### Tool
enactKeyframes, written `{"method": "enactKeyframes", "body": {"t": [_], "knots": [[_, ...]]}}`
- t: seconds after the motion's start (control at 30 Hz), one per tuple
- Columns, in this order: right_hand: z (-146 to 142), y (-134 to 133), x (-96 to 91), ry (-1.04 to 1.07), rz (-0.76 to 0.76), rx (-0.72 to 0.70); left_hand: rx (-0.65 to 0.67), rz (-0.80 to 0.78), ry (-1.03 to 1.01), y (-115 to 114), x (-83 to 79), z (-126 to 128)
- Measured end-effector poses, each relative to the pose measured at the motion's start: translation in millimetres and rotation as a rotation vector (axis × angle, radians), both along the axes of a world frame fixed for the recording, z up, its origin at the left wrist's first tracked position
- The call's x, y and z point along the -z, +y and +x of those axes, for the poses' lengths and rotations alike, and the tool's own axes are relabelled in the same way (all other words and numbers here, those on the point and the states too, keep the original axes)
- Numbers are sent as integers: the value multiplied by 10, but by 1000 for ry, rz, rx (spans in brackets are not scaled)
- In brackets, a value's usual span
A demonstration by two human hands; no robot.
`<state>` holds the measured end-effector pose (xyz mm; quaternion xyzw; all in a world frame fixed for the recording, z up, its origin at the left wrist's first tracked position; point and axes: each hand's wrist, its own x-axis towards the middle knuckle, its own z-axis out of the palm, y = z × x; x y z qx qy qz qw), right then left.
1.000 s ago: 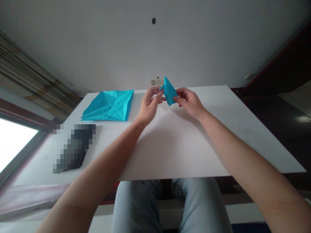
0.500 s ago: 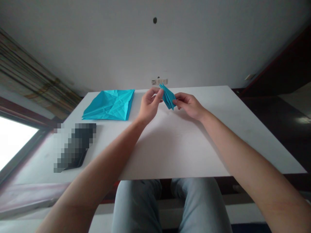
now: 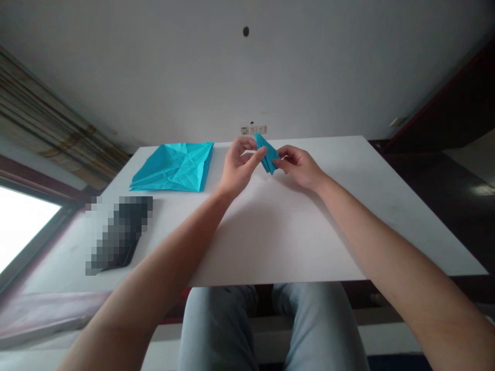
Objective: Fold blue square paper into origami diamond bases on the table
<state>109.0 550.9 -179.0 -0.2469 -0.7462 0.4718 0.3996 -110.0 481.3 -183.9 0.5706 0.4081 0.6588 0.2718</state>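
Observation:
Between my two hands, above the far part of the white table (image 3: 278,242), is a small piece of folded blue paper (image 3: 266,154) with several layered pleats and a point at its top. My left hand (image 3: 238,167) pinches its left side, the thumb lying across the front layer. From the right, my right hand (image 3: 300,167) grips its lower right corner between thumb and fingers. The fingertips behind the paper are partly hidden. To the left of my hands a larger creased sheet of blue paper (image 3: 174,167) lies on the table.
A dark flat object (image 3: 121,237), blurred by pixelation, lies at the table's left near my left forearm. Behind the table stands a grey wall with sockets (image 3: 253,130). A striped curtain (image 3: 50,123) and a bright window are at the left.
My left thumb has moved right, further over the front of the folded paper. The paper's layers now look closer together, and it has turned slightly.

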Motion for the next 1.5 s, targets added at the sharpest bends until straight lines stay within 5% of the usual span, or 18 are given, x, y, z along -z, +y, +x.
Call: {"method": "enactKeyframes", "body": {"t": [0.57,0.8,1.0,1.2,1.5], "knots": [[8,33,51,120,18,35,25,-5,11,12,80,11],[4,11,49,121,3,-60,56,13,-9,123,211,-30],[11,-7,46,110,-40,-108,149,-7,-56,102,177,-40],[13,-6,59,94,-29,-129,83,-11,-33,23,86,-1],[40,-32,-26,122,-50,-107,220,-48,-36,-17,64,18]]}}
